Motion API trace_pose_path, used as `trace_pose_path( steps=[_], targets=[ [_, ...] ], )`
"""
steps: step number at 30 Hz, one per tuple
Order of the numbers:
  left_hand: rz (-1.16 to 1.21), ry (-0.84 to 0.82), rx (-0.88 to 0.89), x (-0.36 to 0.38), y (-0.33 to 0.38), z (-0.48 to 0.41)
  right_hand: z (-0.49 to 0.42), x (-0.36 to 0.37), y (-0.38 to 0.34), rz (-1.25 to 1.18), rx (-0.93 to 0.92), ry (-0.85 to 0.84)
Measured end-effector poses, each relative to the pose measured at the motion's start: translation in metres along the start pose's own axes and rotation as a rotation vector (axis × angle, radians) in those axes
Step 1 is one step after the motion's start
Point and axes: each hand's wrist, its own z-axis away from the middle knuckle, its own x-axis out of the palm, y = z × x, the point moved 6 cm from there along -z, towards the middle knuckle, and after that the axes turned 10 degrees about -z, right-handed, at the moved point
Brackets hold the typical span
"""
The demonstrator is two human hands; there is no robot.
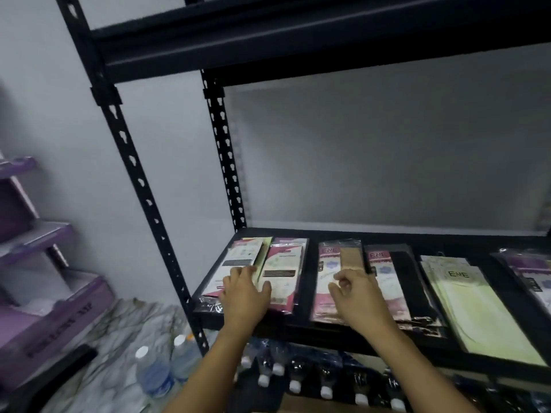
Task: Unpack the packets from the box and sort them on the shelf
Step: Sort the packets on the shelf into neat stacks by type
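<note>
Lower left of centre, the left hand [244, 290] presses flat, fingers straight, on glossy cellophane-wrapped pink-and-white packets [284, 262] lying on the black metal shelf [328, 335]. To the right, the right hand [357, 293] is loosely curled and empty above a pink-and-beige packet [329, 263]. The packets look light, floppy and slippery, so the near edges seem best to pinch.

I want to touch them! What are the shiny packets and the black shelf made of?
Packets: probably clear, glossy plastic sleeves over printed card, because the edges glint and crinkle. Shelf: it looks like metal painted matte black, and its posts have punched keyhole slots.
</note>
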Motion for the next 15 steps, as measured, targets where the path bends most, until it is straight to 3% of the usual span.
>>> trace_pose_path(
  steps=[6, 15],
  targets=[
    [-0.153, -0.175, 0.002, 0.009, -0.054, -0.011, -0.006, 0.054, -0.034, 0.015, -0.088, -0.07],
    [-0.187, -0.056, 0.137, -0.002, -0.053, -0.002, -0.003, 0.094, -0.037, 0.139, -0.055, -0.202]
  ],
)
